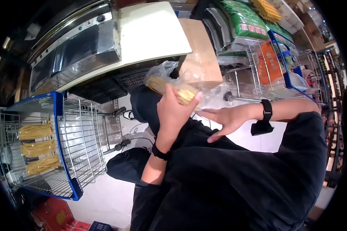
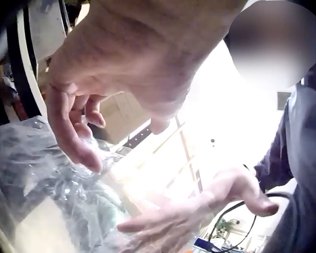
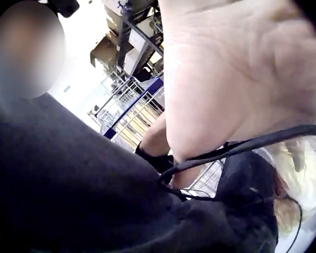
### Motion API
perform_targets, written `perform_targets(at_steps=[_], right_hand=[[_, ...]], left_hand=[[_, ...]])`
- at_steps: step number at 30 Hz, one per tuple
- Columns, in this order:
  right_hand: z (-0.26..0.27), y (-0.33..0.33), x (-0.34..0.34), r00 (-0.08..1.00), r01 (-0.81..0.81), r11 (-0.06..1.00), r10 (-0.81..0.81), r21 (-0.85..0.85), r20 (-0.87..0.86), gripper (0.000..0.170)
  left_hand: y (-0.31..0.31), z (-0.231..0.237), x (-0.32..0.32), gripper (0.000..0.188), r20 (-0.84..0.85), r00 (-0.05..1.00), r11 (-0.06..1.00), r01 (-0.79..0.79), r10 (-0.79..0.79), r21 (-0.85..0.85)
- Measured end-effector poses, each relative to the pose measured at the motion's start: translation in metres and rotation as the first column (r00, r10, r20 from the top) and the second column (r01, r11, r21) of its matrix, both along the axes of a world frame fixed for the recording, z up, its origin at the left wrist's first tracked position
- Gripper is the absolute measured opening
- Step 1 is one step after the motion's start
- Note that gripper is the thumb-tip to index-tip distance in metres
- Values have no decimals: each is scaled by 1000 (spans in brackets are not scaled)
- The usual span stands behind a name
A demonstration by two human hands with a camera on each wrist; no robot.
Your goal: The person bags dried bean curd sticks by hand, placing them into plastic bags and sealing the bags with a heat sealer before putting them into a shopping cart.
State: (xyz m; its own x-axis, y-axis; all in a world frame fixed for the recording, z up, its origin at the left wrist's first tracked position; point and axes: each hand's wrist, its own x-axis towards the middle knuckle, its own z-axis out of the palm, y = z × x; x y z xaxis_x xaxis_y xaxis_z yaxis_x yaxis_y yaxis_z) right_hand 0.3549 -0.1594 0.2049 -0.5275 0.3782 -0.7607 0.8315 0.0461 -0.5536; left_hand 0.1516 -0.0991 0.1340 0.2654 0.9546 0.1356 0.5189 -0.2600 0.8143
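Note:
In the head view my left hand (image 1: 174,112) grips a clear plastic bag (image 1: 162,70) of yellow, noodle-like strands (image 1: 186,95), thumb and a finger on its near side. The left wrist view has the left hand (image 2: 126,63) with curled fingers at the crinkled plastic (image 2: 58,174). My right hand (image 1: 232,117) is just right of the bag, thumb spread, fingers extended and holding nothing. Its palm (image 3: 242,79) fills much of the right wrist view, where part of the bag (image 3: 305,171) shows at the right edge. The left hand's other fingertips are hidden in the head view.
A wire cart (image 1: 81,134) at left holds several yellow noodle bundles (image 1: 36,148). Ahead are a metal appliance (image 1: 79,46), a white tabletop (image 1: 152,30) and a cardboard box (image 1: 200,54). Another cart (image 1: 287,77) stands at right by green sacks (image 1: 245,23). Cables (image 1: 133,140) lie on the floor.

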Motion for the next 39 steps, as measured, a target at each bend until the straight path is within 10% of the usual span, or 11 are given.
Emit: perform_targets(at_steps=[5, 10, 13, 16, 20, 23, 29, 33, 39], right_hand=[[6, 2, -8, 933, 356, 917, -338, -182, 127, 105], [3, 57, 17, 710, 626, 779, -584, 28, 394, 87], [-11, 98, 11, 752, 373, 927, -326, 38, 573, 81], [-45, 128, -34, 907, -249, 961, 189, 117, 377, 63], [-115, 157, -47, 930, -91, 987, 132, -134, 342, 52], [-185, 181, -11, 918, 394, 799, -319, -455, 234, 76], [-236, 185, -61, 876, -15, 973, -98, 231, 472, 99], [-285, 187, -56, 858, 216, 902, -358, 374, 369, 121], [-318, 184, -69, 805, 215, 769, -489, 602, 337, 104]], left_hand=[[-1, -33, -9, 50, 60, 990, 981, 132, -124, -141], [-16, -35, -26, 48, 343, 938, 986, 18, 41, -166], [-21, -28, -30, 42, 459, 877, 965, -18, 141, -261], [-16, -32, -32, 39, 472, 881, 981, -65, -31, 185], [-17, -40, -24, 36, 437, 899, 1000, -23, 16, 10], [-16, -40, -24, 40, 538, 843, 997, 50, -15, -50], [-16, -45, -21, 32, 530, 843, 995, 49, -90, 90], [-22, -55, -19, 37, 476, 862, 984, 137, -173, 109], [-23, -63, -15, 40, 408, 888, 977, 180, -213, 117]])
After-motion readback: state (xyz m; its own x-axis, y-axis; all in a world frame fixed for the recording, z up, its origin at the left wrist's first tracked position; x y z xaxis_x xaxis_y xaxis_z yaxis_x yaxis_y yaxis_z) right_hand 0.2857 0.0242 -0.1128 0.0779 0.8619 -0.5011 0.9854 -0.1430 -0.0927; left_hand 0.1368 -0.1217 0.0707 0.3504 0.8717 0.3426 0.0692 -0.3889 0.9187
